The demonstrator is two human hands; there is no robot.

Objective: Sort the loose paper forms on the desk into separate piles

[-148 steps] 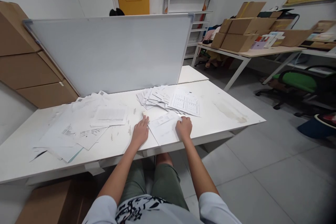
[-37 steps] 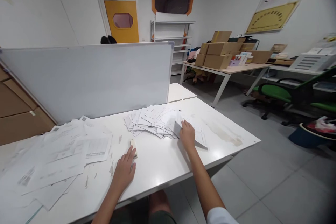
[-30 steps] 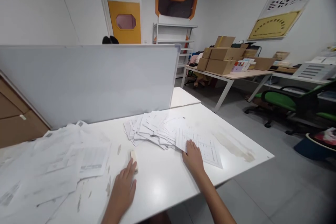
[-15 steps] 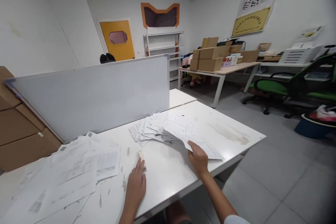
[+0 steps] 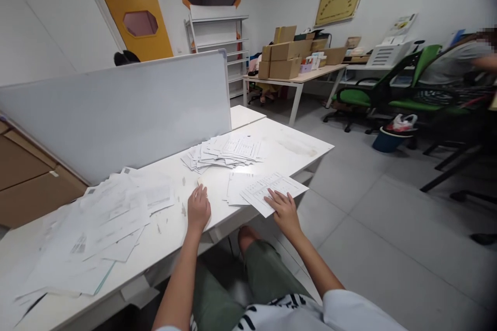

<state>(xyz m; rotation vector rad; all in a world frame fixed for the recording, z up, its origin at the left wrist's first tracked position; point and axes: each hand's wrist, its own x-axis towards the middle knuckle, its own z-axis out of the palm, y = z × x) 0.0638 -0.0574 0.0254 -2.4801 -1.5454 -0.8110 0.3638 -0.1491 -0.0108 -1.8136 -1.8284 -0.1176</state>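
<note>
r hand (image 5: pixel 284 212) is on 1 printed sheet (image 5: pixel 281 182) (only 1 visible, poss more underneath) at front of the white desk (image 5: pixel 285 133), sheet overhanging the edge. fingers splayed across its top face, prob to steady it given the overhang; can't tell if thumb pinches from below. loose paper (image 5: pixel 236 189) lies flat on desk just left, partly covered by the printed sheet in this view; maybe a couple of pages, exact qty unclear. l hand (image 5: pixel 199 209) has its fingers over 1 small cream item (image 5: pixel 200 181), mostly hidden; can't tell if it's gripped or just covered, nor what it is. prob resting there so the item is within reach. paper heaps: 2. fanned stack (image 5: pixel 223 154) sits beyond the loose paper, near foot of whiteboard, apart from the larger sheets (image 5: pixel 112 217) on the left, prob so the 2 lots don't mix. too much overlap to count pages in either. 1 whiteboard (image 5: pixel 128 114) stands on its long edge behind both, prob as a screen. bkgd right: 2 green chairs (image 5: pixel 354 96), 1 blue bin (image 5: pixel 388 140), 1 other person (image 5: pixel 452 64), blurred + partly cut off.
</note>
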